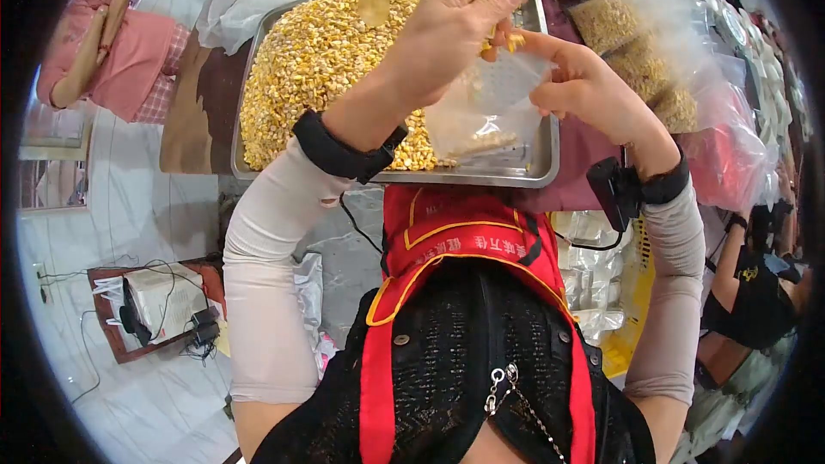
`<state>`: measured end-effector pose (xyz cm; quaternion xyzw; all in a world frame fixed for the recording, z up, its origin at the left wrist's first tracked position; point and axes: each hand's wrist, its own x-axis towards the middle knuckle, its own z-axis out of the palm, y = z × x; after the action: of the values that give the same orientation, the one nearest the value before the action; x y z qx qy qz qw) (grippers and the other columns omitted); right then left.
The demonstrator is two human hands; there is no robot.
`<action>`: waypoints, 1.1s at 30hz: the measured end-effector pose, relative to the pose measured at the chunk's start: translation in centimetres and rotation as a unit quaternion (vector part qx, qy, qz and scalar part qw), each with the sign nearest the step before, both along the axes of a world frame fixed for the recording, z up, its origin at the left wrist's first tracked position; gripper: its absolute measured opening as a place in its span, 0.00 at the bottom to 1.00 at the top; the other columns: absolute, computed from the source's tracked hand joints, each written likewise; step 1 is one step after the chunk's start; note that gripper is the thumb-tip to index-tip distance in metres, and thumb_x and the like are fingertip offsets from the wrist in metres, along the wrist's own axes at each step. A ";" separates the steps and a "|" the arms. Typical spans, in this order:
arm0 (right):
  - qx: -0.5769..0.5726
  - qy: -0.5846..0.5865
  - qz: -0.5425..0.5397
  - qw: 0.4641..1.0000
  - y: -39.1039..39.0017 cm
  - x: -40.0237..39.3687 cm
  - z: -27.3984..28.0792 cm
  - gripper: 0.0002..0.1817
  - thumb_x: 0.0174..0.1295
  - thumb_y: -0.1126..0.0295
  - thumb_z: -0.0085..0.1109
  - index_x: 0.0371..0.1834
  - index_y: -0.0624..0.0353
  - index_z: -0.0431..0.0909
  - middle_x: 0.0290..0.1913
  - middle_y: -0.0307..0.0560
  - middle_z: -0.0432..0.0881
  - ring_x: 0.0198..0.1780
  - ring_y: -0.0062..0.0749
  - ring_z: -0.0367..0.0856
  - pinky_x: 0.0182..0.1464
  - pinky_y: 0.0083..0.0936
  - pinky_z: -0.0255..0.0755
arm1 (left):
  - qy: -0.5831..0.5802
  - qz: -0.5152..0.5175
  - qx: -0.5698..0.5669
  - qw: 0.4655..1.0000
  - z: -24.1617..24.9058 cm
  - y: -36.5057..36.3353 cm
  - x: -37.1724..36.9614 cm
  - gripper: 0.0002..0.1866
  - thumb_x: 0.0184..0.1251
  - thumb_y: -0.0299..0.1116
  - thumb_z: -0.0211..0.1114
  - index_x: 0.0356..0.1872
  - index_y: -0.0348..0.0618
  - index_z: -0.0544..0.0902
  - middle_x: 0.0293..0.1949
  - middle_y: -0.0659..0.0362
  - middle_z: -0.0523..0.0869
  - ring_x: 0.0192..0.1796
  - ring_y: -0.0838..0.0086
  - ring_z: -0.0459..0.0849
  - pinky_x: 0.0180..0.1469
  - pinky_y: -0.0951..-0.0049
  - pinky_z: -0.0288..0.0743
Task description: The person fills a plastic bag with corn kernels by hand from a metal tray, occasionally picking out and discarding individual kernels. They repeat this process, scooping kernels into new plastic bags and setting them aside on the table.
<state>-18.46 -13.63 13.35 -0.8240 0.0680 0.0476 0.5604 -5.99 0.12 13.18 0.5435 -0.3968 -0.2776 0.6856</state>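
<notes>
From the head camera, the person's left hand (451, 21) was up over a metal tray (541, 167). Its fingers were pinched together around some yellow corn kernels (507, 40), right above the mouth of a small clear plastic bag (490, 112). The right hand (584, 86) held the bag by its top edge, with the fingers closed on the plastic and keeping it open. A few kernels already lay in the bottom of the bag. The bag hung just over the bare right part of the tray. The left part of the tray was heaped with a big pile of corn (318, 69). Beyond the tray, on the right, filled bags of corn (627, 34) lay in a row. Far off on the left, another person in pink (120, 51) sat by the floor.
</notes>
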 end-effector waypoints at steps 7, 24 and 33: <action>0.011 -0.007 0.014 1.000 -0.4 -0.4 -0.1 0.35 0.48 0.73 0.52 0.66 0.60 0.63 0.25 0.37 0.75 0.25 0.17 0.69 0.29 0.16 0.65 | -0.077 0.028 -0.022 0.996 -0.3 -0.8 -0.6 0.17 0.69 0.43 0.54 0.29 0.39 0.75 0.20 0.64 0.72 0.24 0.82 0.70 0.27 0.80 0.65; 0.052 0.014 -0.017 0.998 -1.9 -2.3 0.2 0.34 0.50 0.77 0.51 0.66 0.56 0.64 0.25 0.32 0.72 0.26 0.12 0.67 0.30 0.12 0.64 | -0.506 0.200 0.322 0.775 -12.8 8.1 13.0 0.12 0.63 0.43 0.57 0.29 0.45 0.79 0.26 0.58 0.79 0.30 0.65 0.77 0.32 0.64 0.70; 0.075 0.028 -0.009 0.997 -1.2 -1.4 0.3 0.35 0.50 0.78 0.50 0.67 0.57 0.63 0.24 0.30 0.70 0.25 0.12 0.66 0.30 0.11 0.62 | -0.705 0.050 0.238 0.667 -15.0 8.1 7.7 0.10 0.57 0.41 0.61 0.29 0.46 0.77 0.26 0.58 0.75 0.33 0.64 0.79 0.34 0.64 0.73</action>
<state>-19.88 -14.84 13.67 -0.7771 0.0873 0.0711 0.6193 1.71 8.19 -1.78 0.7409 -0.6543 0.1381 0.0624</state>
